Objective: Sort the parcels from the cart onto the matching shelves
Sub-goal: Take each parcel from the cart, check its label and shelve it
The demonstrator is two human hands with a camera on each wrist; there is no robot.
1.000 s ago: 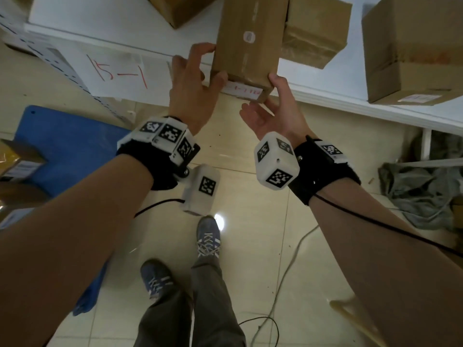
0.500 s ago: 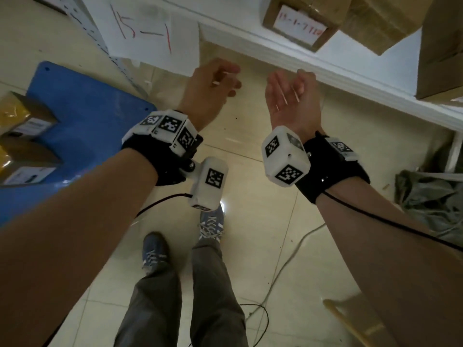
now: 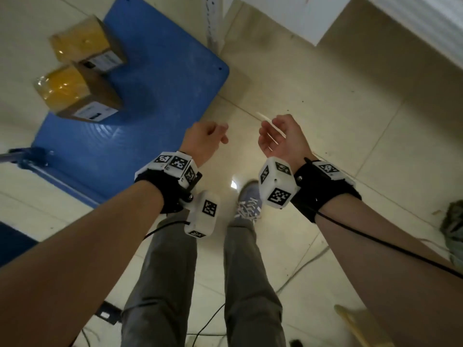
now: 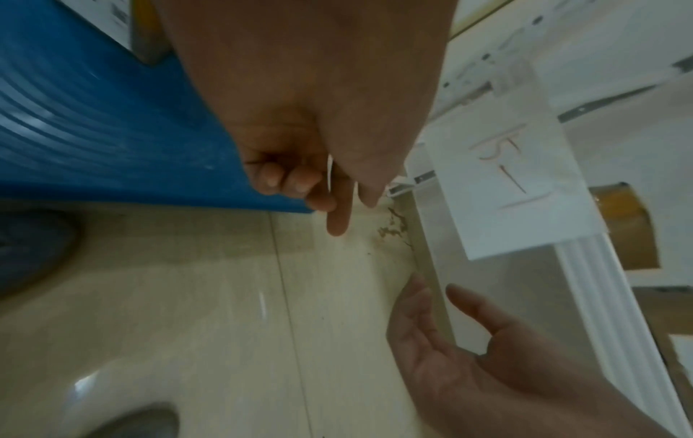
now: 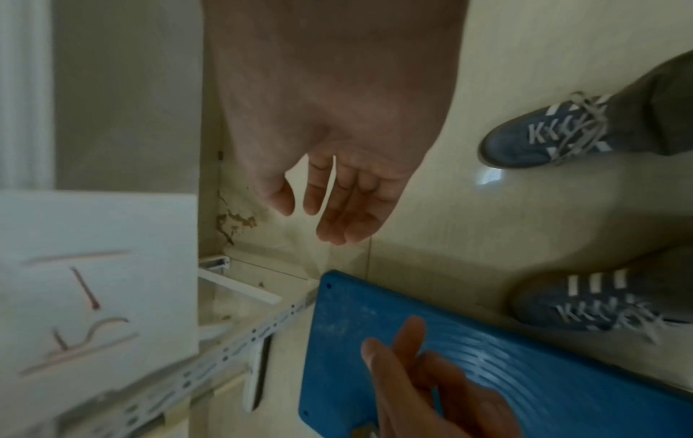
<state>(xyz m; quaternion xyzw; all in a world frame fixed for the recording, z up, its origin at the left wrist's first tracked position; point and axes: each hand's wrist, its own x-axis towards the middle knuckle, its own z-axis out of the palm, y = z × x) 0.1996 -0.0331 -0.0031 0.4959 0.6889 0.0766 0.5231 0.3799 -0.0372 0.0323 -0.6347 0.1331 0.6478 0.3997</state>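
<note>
Two cardboard parcels with yellow tape, one [image 3: 85, 46] behind the other [image 3: 75, 93], sit on the blue cart deck [image 3: 150, 96] at the upper left of the head view. My left hand [image 3: 208, 139] hangs over the floor just right of the cart, fingers loosely curled and holding nothing; the left wrist view shows the left hand [image 4: 330, 189] empty. My right hand [image 3: 278, 139] is beside it, palm up, fingers relaxed and empty, which the right wrist view of the right hand [image 5: 330, 201] confirms. The white shelf [image 3: 426, 28] with its paper label [image 4: 517, 183] is at the upper right.
My feet in blue shoes [image 3: 248, 201] stand on the tiled floor below the hands. Cables [image 3: 300, 266] trail across the floor. A grey cloth heap [image 3: 453, 221] lies at the right edge and a wooden piece [image 3: 358, 326] at the bottom right. The cart handle [image 3: 25, 156] is at the left.
Both hands let go of the brown box on the shelf and drew back and down, empty. My view swung down and left, bringing the cart and its parcels into sight.
</note>
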